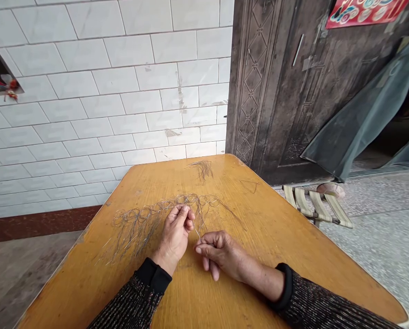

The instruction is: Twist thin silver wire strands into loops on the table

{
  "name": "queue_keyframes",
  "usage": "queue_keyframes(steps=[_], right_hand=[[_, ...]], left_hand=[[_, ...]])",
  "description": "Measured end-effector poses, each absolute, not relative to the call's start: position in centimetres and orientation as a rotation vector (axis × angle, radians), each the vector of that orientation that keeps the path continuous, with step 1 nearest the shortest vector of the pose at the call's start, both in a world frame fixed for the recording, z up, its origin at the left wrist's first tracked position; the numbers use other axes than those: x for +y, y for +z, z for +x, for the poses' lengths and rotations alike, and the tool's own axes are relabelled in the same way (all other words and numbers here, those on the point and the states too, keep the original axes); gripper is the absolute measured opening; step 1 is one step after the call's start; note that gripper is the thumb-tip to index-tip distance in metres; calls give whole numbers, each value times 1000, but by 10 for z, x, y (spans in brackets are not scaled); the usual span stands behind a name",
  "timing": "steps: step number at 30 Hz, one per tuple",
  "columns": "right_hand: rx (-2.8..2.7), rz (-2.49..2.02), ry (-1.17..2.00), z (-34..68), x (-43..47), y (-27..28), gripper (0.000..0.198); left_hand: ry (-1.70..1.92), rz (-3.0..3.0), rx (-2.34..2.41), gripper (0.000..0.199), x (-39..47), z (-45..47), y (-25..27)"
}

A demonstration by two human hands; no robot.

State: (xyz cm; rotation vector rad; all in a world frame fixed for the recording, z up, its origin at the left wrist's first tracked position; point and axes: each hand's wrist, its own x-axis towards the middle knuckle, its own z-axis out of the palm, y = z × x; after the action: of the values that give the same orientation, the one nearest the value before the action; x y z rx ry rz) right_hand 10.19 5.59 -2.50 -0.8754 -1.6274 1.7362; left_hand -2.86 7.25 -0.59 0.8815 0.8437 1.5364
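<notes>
Between the fingertips of my left hand [177, 233] a thin wire [197, 234] is pinched, and it slants down to my right hand [223, 256]. My right thumb and forefinger are closed on the lower part of that wire, with the other fingers curled below. Just beyond my hands, a row of looped wires [136, 224] with loose tails lies across the wooden table [276, 228]. My left hand covers part of this row. Whether the held wire joins one of the loops, I cannot tell.
A small bunch of wires [204, 169] lies near the table's far edge, with a bent wire [250, 185] to its right. Behind stand a tiled wall [132, 96] and a dark door [276, 91]. A strapped folding stool [316, 203] is at the right.
</notes>
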Motion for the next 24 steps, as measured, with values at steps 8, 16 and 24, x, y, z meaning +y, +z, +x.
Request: queue_keyframes(steps=[8,16,24], right_hand=[[-1560,-816,1756,98,51,-21,39],[-1612,-831,1774,99,47,-20,34],[-1784,-819,1693,103,44,-19,33]], left_hand=[[1623,750,760,27,76,-29,0],[1679,697,754,27,83,-36,0],[1727,706,734,24,85,-41,2]])
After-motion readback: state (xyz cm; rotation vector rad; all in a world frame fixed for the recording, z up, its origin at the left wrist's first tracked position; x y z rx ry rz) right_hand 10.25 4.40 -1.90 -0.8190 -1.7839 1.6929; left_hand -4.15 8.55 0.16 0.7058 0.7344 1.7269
